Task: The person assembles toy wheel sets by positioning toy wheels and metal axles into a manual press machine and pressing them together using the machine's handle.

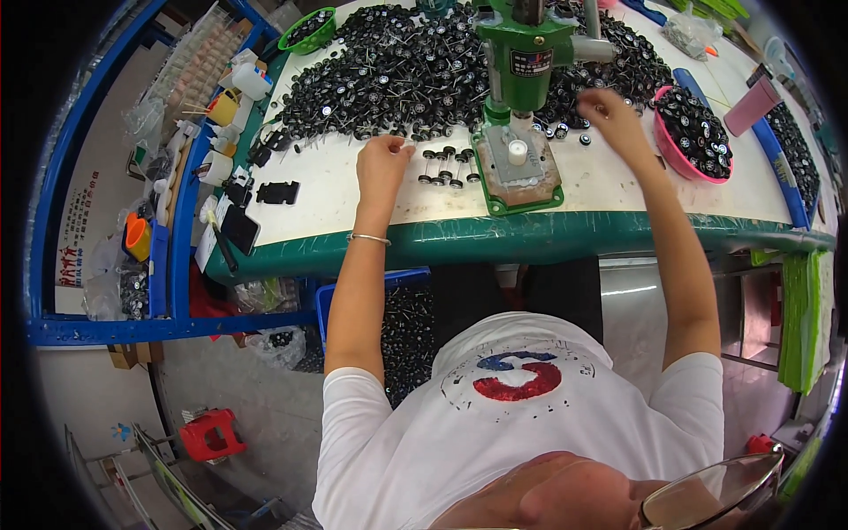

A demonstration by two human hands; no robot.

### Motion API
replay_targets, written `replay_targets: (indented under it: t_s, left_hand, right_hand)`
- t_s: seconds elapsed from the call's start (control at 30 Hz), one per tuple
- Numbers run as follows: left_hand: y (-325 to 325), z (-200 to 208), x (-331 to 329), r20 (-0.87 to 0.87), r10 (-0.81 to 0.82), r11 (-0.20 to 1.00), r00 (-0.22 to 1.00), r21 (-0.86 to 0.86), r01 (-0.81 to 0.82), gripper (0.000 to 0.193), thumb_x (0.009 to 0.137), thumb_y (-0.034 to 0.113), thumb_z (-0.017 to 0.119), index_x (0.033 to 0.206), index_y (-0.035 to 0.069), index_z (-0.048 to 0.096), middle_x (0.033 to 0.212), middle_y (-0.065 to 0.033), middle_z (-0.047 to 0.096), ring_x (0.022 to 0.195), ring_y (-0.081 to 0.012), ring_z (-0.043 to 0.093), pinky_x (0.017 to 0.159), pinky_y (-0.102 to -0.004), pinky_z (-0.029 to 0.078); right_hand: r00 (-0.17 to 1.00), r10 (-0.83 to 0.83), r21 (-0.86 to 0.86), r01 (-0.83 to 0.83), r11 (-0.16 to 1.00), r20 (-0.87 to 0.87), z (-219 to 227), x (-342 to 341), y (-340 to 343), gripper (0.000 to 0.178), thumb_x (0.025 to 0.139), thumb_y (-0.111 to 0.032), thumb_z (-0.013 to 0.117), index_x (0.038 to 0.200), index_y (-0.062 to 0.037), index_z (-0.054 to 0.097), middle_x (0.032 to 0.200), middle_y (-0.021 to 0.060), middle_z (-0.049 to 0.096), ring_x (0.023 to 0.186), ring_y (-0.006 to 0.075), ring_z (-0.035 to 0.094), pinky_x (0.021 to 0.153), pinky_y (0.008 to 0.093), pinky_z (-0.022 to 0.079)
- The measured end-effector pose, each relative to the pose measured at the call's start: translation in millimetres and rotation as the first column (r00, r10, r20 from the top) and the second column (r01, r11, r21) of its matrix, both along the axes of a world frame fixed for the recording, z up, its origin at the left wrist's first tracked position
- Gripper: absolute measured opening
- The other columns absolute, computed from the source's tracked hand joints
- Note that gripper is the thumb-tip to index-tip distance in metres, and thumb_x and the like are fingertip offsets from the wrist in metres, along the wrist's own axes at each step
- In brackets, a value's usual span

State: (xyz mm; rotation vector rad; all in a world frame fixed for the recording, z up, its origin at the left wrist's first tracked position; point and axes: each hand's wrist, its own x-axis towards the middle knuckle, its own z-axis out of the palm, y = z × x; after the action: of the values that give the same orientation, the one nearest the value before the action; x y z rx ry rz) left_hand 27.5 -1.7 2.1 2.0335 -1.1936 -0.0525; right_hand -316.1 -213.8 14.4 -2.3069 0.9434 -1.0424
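Note:
My left hand (383, 164) is closed in a pinch at the near edge of a big heap of small black toy wheels and thin metal axles (397, 71). Something small and pale may be at its fingertips, too small to name. Beside it lie several wheel-and-axle sets (446, 170), wheels on both ends. A green hand press (527, 75) stands between my hands, with a white round piece (518, 152) on its base plate (541, 181). Right of the press, above loose wheels (561, 132), my right hand (611, 117) has its fingers curled together; what they hold, if anything, is hidden.
A pink basket of wheels (693, 141) stands at the right, near a pink cup (752, 107). At the far left is a green basket (307, 32). Black plastic parts (278, 193) and bottles (252, 81) line the left side. Below the table sits a blue bin (325, 309).

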Motion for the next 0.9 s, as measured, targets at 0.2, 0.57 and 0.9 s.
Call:
replay_targets:
  t_s: [0.2, 0.57, 0.9]
  left_hand:
    - [-8, -17, 7, 0.071, 0.011, 0.996, 0.997, 0.084, -0.017, 0.016, 0.077, 0.018, 0.069, 0.08, 0.003, 0.074, 0.086, -0.0182, 0.071, 0.078, -0.0343, 0.069, 0.072, -0.0402, 0.054]
    - [-5, -4, -24, -0.623, -0.239, 0.945, 0.745, -0.326, 0.031, 0.012, 0.085, 0.006, 0.071, 0.095, -0.001, 0.069, 0.083, -0.0029, 0.067, 0.07, -0.0105, 0.064, 0.065, -0.0217, 0.051]
    - [-9, 21, -91, -0.718, -0.451, 0.881, 0.531, -0.452, 0.137, 0.017, 0.084, 0.006, 0.075, 0.099, -0.001, 0.069, 0.084, -0.0032, 0.068, 0.072, -0.0085, 0.063, 0.067, -0.0217, 0.051]
  right_hand:
    - [0.993, -0.001, -0.108, -0.011, 0.994, -0.117, -20, 3, 55, 0.015, 0.086, -0.009, 0.065, 0.101, -0.0069, 0.066, 0.108, 0.0108, 0.06, 0.095, 0.0304, 0.063, 0.08, 0.0379, 0.051]
    - [0.983, -0.088, -0.155, 0.064, 0.986, -0.159, -26, -6, 61, 0.018, 0.089, -0.018, 0.064, 0.102, -0.0059, 0.067, 0.102, 0.0093, 0.062, 0.102, 0.0282, 0.057, 0.086, 0.0407, 0.047]
    - [0.947, 0.232, 0.135, -0.266, 0.955, 0.221, 18, 43, 95, 0.022, 0.086, -0.01, 0.07, 0.106, -0.0012, 0.068, 0.104, 0.0091, 0.061, 0.089, 0.0179, 0.064, 0.079, 0.0281, 0.052]
